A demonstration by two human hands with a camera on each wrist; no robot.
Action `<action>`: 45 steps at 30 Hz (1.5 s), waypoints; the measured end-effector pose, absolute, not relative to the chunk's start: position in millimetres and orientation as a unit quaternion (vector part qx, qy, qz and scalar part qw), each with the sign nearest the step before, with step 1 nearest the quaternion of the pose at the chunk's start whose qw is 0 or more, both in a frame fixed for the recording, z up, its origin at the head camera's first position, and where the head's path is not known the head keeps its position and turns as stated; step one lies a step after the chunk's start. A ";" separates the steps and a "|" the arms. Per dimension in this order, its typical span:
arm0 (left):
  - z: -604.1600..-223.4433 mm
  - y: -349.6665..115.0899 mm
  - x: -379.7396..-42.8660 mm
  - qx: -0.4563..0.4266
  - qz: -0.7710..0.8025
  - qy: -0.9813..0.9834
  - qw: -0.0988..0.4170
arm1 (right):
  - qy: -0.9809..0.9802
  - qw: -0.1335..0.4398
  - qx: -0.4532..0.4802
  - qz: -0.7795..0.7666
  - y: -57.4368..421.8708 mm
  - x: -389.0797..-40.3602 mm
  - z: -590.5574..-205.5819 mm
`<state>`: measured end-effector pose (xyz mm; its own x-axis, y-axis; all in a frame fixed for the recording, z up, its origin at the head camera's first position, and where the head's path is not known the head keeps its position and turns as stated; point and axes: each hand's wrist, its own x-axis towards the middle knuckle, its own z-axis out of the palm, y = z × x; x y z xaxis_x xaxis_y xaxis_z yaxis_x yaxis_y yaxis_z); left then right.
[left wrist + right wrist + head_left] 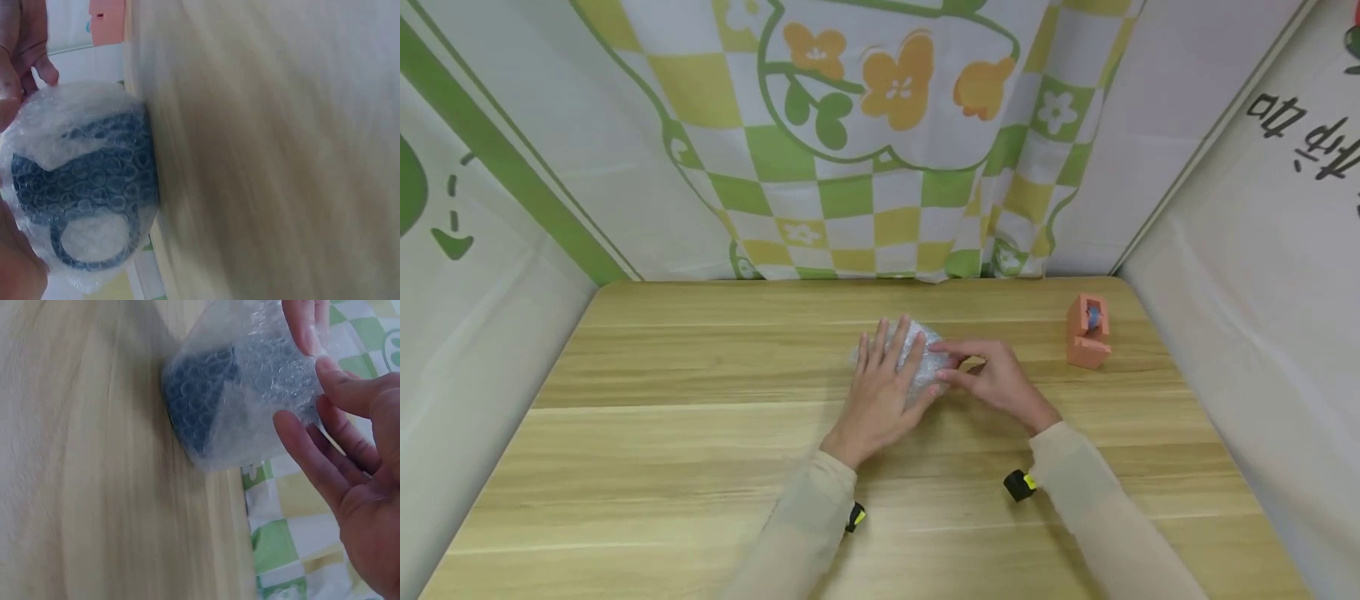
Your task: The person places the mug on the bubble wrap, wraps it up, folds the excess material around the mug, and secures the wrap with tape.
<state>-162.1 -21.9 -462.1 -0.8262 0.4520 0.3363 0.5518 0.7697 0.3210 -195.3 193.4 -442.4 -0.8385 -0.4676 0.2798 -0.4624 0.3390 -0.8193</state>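
A dark blue mug, its handle loop showing through, lies in clear bubble wrap on the table. In the head view my left hand rests over the bundle with straight, spread fingers. My right hand is at the bundle's right side, its bent fingers and thumb pinching the bubble wrap. The right wrist view shows the right hand's fingertips on the wrap, close beside a finger of the left hand. Most of the mug's upper side is hidden by wrap and hands.
An orange tape dispenser with a blue roll stands at the back right of the wooden table. Behind the table hangs a green and yellow checked curtain. White printed panels stand on both sides.
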 end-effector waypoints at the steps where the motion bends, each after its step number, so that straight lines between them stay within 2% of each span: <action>1: -461.6 -23.3 -163.6 -0.279 -0.202 -0.931 0.124 | 0.822 -0.009 -0.298 -0.486 193.2 -195.4 -441.9; 12: -457.9 -43.6 -178.9 -0.340 -0.196 -0.912 0.118 | 0.814 -0.180 -0.444 -0.328 187.2 -196.4 -442.4; 21: -463.2 -54.4 -178.6 -0.347 -0.246 -0.879 0.214 | 0.799 -0.280 -0.462 -0.263 178.9 -195.5 -452.4; 28: -459.7 -58.8 -180.4 -0.357 -0.250 -0.881 0.185 | 0.820 -0.262 -0.457 -0.222 178.7 -190.0 -444.7; 34: -456.5 -57.5 -179.5 -0.355 -0.237 -0.887 0.173 | 0.818 -0.272 -0.458 -0.216 174.5 -191.9 -443.2; 41: -454.1 -55.4 -179.9 -0.338 -0.311 -0.878 0.137 | 0.808 -0.283 -0.464 -0.225 172.6 -192.0 -446.4; 45: -452.8 -56.1 -179.0 -0.329 -0.324 -0.876 0.138 | 0.799 -0.292 -0.466 -0.244 171.1 -191.5 -451.1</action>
<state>-179.0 -56.1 -452.8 -0.7449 0.4875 0.4555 0.6666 0.5726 0.4773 -191.5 171.1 -451.1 -0.3952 -0.6022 0.6936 -0.8870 0.4465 -0.1177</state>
